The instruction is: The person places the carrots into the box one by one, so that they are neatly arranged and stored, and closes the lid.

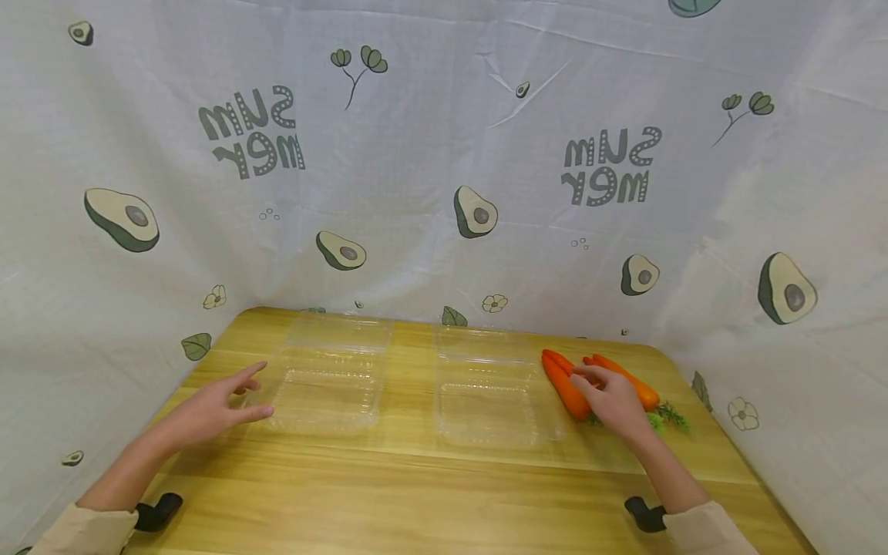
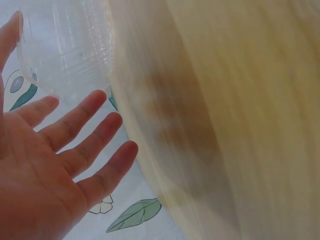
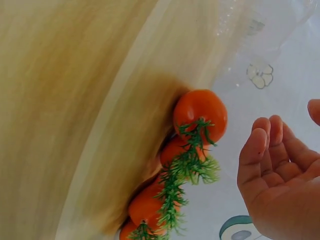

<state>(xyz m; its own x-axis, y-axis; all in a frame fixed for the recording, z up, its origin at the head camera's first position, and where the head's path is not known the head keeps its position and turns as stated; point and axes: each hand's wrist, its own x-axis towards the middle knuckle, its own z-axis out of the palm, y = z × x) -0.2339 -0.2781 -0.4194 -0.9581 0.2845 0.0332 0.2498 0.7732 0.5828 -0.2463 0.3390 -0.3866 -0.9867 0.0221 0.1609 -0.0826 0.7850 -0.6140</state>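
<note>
Two clear plastic boxes stand on the wooden table, the left box (image 1: 326, 420) and the right box (image 1: 486, 438), each with its lid raised at the back. My left hand (image 1: 218, 408) hovers at the left box's left side, fingers spread and thumb apart, holding nothing. To the right of the right box lie several orange carrots (image 1: 565, 389) with green leafy tops (image 3: 187, 167). Over the carrots is my right hand (image 1: 610, 397), fingers loosely bent and nothing between them. In the right wrist view this hand (image 3: 280, 180) appears apart from the carrots.
The wooden table (image 1: 388, 501) reaches back to a white cloth (image 1: 409, 154) printed with avocados, leaves and lettering. This cloth also hangs along the left and right sides. A black strap piece (image 1: 158, 512) shows by the left sleeve, another (image 1: 645, 515) by the right.
</note>
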